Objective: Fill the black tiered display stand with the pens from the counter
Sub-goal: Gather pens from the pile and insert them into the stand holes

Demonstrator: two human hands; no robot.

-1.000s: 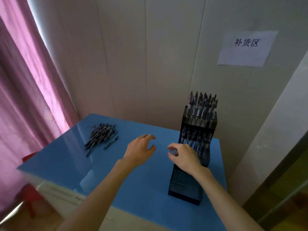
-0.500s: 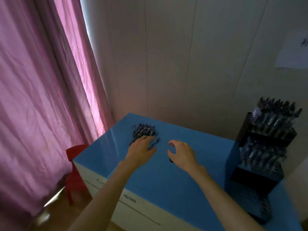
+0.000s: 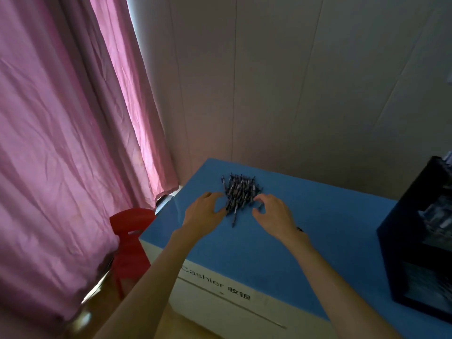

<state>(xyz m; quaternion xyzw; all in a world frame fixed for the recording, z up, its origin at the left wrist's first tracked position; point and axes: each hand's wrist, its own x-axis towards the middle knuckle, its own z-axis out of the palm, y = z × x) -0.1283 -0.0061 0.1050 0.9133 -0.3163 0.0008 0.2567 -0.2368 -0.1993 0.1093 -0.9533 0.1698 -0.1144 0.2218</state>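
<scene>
Both hands have come across from the display stand (image 3: 415, 241) to the pen pile (image 3: 241, 193) at the blue worktop's (image 3: 330, 241) far left. Left hand (image 3: 204, 216) and right hand (image 3: 274, 216) flank the pile, fingers loosely curled, holding nothing; stand at right edge.

Loose heap of dark pens (image 3: 241, 192) on blue counter (image 3: 281, 253); black tiered stand (image 3: 415, 231) (partly stocked) far right.

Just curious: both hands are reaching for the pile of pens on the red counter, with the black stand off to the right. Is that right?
Not quite: the head view shows the counter is blue. The red thing is a chair beside it. The hands, left and right, pens and stand are as described.
</scene>
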